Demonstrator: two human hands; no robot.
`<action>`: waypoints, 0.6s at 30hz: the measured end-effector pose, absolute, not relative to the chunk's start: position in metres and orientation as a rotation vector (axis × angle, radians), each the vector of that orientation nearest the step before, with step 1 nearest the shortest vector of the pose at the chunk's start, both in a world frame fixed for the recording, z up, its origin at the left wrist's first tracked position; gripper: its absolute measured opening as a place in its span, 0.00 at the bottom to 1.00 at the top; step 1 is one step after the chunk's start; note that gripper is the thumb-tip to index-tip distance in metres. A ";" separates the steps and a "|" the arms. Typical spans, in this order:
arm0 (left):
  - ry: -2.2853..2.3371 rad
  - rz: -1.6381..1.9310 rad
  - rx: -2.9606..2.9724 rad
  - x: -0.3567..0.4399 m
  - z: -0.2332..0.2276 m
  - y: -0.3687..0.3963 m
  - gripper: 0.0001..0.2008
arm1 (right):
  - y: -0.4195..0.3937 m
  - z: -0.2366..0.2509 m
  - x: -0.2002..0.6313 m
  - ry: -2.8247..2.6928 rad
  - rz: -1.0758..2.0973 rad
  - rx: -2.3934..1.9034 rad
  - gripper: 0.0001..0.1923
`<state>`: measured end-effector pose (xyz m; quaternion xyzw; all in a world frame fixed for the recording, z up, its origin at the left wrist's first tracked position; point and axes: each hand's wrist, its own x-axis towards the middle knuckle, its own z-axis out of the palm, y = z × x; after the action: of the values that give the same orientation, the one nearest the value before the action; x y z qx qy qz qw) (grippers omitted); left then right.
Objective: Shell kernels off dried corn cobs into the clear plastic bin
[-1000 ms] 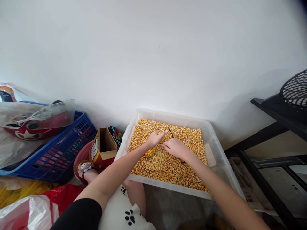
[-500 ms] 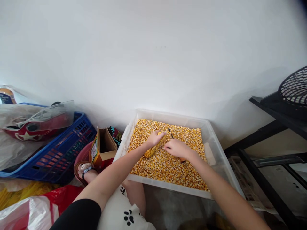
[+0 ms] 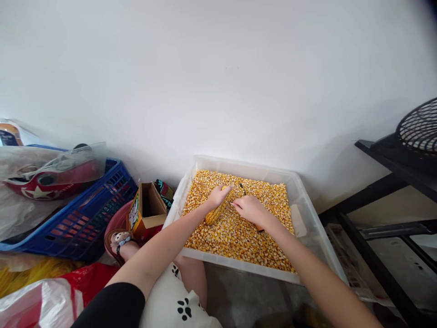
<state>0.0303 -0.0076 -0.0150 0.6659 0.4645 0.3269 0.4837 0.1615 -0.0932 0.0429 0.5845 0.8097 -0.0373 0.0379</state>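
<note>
A yellow corn cob (image 3: 215, 216), thick with kernels, lies slantwise over loose corn kernels (image 3: 235, 243) in a clear plastic bin (image 3: 246, 268). Around its upper end, my left hand (image 3: 219, 196) is closed. My right hand (image 3: 250, 209) is closed just right of the cob, and a thin dark tip shows at its fingertips, close to the cob. An orange and black piece (image 3: 259, 227) shows below the right palm, and a black strip (image 3: 242, 187) sticks out above the knuckles. Whether these belong to one tool, I cannot tell; the hand covers the middle.
A blue basket (image 3: 99, 214) holding a red helmet (image 3: 43, 184) stands at left, near an open cardboard box (image 3: 153, 222) and a red-and-white bag (image 3: 58, 296). Black metal framing (image 3: 378, 269) with a fan grille (image 3: 421, 125) rises at right. A white wall (image 3: 218, 91) stands behind the bin.
Both hands have shifted slightly left, and the right fingertips are a little higher beside the cob. My left hand still grips the cob, which stays in nearly the same place.
</note>
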 end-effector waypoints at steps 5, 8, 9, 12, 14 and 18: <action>1.156 0.822 1.696 0.033 -0.022 -0.006 0.22 | -0.096 0.036 0.149 2.417 -0.073 1.862 0.20; 1.207 0.799 1.746 0.036 -0.021 -0.009 0.23 | -0.098 0.032 0.141 2.355 -0.032 1.893 0.20; 1.220 0.790 1.761 0.037 -0.020 -0.010 0.23 | -0.099 0.031 0.139 2.342 -0.025 1.894 0.20; 1.236 0.776 1.786 0.038 -0.019 -0.013 0.24 | -0.097 0.035 0.141 2.367 -0.056 1.833 0.19; 1.180 0.766 1.824 0.038 -0.018 -0.014 0.24 | -0.095 0.040 0.147 2.416 -0.115 1.765 0.19; 1.038 0.725 1.920 0.041 -0.019 -0.018 0.22 | -0.093 0.048 0.164 2.517 -0.261 1.717 0.17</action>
<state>0.0412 -0.0184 -0.0188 0.7620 0.4119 0.2879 0.4084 0.1635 -0.0932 0.0483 0.5610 0.8223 -0.0853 0.0416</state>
